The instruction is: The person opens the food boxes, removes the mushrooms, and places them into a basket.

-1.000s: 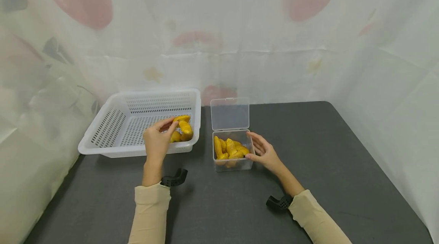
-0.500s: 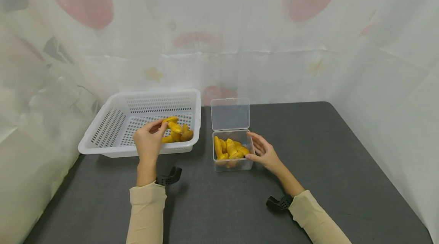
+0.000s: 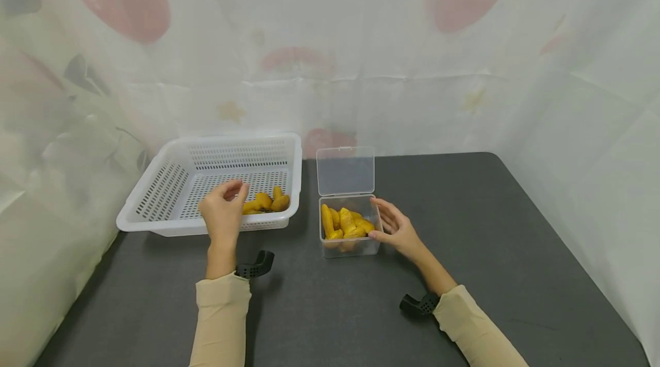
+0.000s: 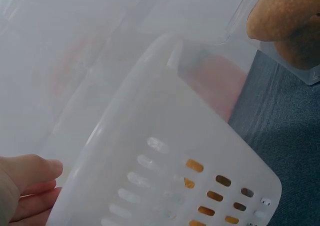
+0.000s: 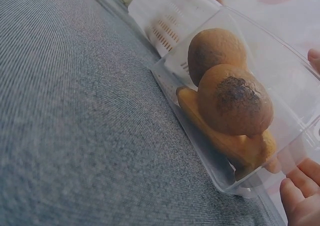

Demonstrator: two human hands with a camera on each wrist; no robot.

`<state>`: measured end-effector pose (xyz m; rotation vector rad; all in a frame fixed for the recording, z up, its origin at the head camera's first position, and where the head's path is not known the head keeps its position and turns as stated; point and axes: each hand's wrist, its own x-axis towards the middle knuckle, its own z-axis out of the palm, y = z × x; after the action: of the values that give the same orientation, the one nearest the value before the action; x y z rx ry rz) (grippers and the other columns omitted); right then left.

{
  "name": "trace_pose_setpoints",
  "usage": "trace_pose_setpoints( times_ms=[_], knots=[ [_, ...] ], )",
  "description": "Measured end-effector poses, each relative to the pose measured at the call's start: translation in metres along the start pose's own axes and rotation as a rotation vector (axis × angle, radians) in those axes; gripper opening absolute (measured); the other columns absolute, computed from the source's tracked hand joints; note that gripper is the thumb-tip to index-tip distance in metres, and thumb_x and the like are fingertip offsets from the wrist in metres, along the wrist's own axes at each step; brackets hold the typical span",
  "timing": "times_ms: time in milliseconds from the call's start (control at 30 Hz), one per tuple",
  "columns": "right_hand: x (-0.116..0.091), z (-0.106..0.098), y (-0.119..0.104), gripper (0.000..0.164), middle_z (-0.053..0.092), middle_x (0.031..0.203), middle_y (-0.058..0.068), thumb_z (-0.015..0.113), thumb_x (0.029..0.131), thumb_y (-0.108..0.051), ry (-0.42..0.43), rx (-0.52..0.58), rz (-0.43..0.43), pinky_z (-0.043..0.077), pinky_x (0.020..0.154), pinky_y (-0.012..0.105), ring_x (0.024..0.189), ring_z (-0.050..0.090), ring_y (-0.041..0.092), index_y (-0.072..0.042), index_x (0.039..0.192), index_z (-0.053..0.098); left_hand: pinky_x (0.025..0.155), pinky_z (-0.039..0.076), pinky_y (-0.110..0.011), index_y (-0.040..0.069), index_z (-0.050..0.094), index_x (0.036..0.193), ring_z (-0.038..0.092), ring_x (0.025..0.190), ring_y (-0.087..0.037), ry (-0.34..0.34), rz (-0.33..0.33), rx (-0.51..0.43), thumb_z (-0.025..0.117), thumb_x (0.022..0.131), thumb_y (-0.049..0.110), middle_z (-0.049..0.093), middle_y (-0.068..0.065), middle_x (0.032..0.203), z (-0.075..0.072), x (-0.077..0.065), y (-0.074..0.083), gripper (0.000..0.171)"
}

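Several yellow, lumpy pieces [image 3: 263, 201] with brownish rounded ends lie in the near right corner of a white slotted basket [image 3: 289, 218]. My left hand [image 3: 223, 206] hovers over the basket's near rim, just left of them, fingers loosely bent and nothing visible between them. More such pieces [image 3: 346, 223] fill a clear plastic box [image 3: 350, 249] whose hinged lid [image 3: 346, 171] stands up at the back. My right hand [image 3: 399, 229] holds the box's right side, thumb at the near corner and fingers toward the far one. The right wrist view shows brown, dark-patched ends [image 5: 235, 98] through the plastic.
Basket and box stand side by side on a dark table [image 3: 464, 212], with a narrow strip of tabletop between them. A pale printed curtain [image 3: 402, 40] hangs behind and along both sides. Each wrist wears a black camera mount [image 3: 256, 265].
My left hand has moved left over the basket and let go of the yellow piece it pinched, which is now among the others there. My right hand and the box have stayed put.
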<state>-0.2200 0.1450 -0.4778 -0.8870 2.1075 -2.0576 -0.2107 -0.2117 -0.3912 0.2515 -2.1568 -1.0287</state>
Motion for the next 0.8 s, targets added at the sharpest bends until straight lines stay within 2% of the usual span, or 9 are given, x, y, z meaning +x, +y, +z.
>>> trace_pose_setpoints(
  times_ms=[167, 267, 333, 400, 500, 667, 733, 800],
  knots=[
    [0.001, 0.000, 0.000, 0.079, 0.022, 0.155, 0.032, 0.073, 0.085, -0.013, -0.003, -0.003, 0.007, 0.035, 0.113, 0.014, 0.145, 0.033, 0.015, 0.007, 0.147, 0.028, 0.077, 0.059, -0.044, -0.005, 0.074, 0.099, 0.071, 0.085, -0.037, -0.030, 0.020, -0.009, 0.073, 0.086, 0.016, 0.074, -0.023, 0.096, 0.002, 0.000, 0.002, 0.025],
    [0.001, 0.000, 0.000, 0.079, 0.022, 0.155, 0.033, 0.073, 0.085, -0.012, -0.004, -0.004, 0.004, 0.035, 0.111, 0.013, 0.146, 0.031, 0.021, 0.008, 0.146, 0.028, 0.071, 0.057, -0.018, -0.004, 0.074, 0.100, 0.072, 0.086, -0.036, -0.046, 0.012, -0.021, 0.073, 0.086, 0.015, 0.074, -0.022, 0.096, 0.003, 0.000, 0.004, 0.024],
    [0.001, 0.000, 0.000, 0.079, 0.022, 0.155, 0.033, 0.073, 0.085, -0.012, -0.003, -0.005, 0.004, 0.035, 0.111, 0.012, 0.146, 0.030, 0.025, 0.008, 0.146, 0.028, 0.066, 0.048, -0.001, -0.004, 0.074, 0.100, 0.072, 0.086, -0.036, -0.053, 0.007, -0.031, 0.073, 0.086, 0.015, 0.075, -0.022, 0.096, 0.003, 0.000, 0.005, 0.024],
    [0.001, 0.000, 0.000, 0.079, 0.022, 0.155, 0.033, 0.073, 0.085, -0.012, -0.002, -0.007, 0.005, 0.035, 0.111, 0.011, 0.146, 0.030, 0.028, 0.008, 0.146, 0.028, 0.064, 0.036, 0.009, -0.004, 0.074, 0.100, 0.072, 0.085, -0.037, -0.058, 0.002, -0.047, 0.073, 0.086, 0.015, 0.074, -0.023, 0.097, 0.003, 0.000, 0.005, 0.024],
    [0.000, 0.001, -0.001, 0.079, 0.023, 0.155, 0.032, 0.073, 0.084, -0.012, 0.000, -0.011, 0.012, 0.035, 0.111, 0.011, 0.145, 0.029, 0.030, 0.008, 0.146, 0.029, 0.063, 0.035, 0.010, -0.005, 0.074, 0.100, 0.072, 0.085, -0.037, -0.063, 0.007, -0.066, 0.073, 0.086, 0.014, 0.074, -0.023, 0.096, 0.003, 0.000, 0.007, 0.023],
    [0.000, 0.001, -0.002, 0.079, 0.024, 0.155, 0.032, 0.073, 0.084, -0.013, 0.003, -0.011, 0.019, 0.035, 0.111, 0.011, 0.145, 0.026, 0.037, 0.007, 0.146, 0.029, 0.063, 0.038, 0.008, -0.005, 0.074, 0.099, 0.072, 0.082, -0.036, -0.093, 0.020, -0.107, 0.073, 0.085, 0.010, 0.075, -0.022, 0.095, 0.002, -0.001, 0.012, 0.021],
    [0.000, 0.001, -0.002, 0.079, 0.023, 0.155, 0.032, 0.073, 0.084, -0.013, 0.003, -0.008, 0.018, 0.035, 0.111, 0.011, 0.145, 0.025, 0.038, 0.007, 0.146, 0.029, 0.064, 0.040, 0.006, -0.004, 0.074, 0.099, 0.072, 0.079, -0.029, -0.118, 0.026, -0.117, 0.072, 0.085, 0.010, 0.075, -0.022, 0.095, 0.002, -0.002, 0.015, 0.020],
    [0.000, 0.001, -0.002, 0.079, 0.023, 0.155, 0.033, 0.073, 0.084, -0.013, 0.001, -0.002, 0.015, 0.035, 0.111, 0.011, 0.145, 0.027, 0.035, 0.008, 0.146, 0.029, 0.064, 0.042, 0.005, -0.003, 0.074, 0.099, 0.070, 0.075, -0.015, -0.150, 0.034, -0.123, 0.072, 0.085, 0.010, 0.075, -0.020, 0.095, 0.003, -0.002, 0.018, 0.019]
  ],
)
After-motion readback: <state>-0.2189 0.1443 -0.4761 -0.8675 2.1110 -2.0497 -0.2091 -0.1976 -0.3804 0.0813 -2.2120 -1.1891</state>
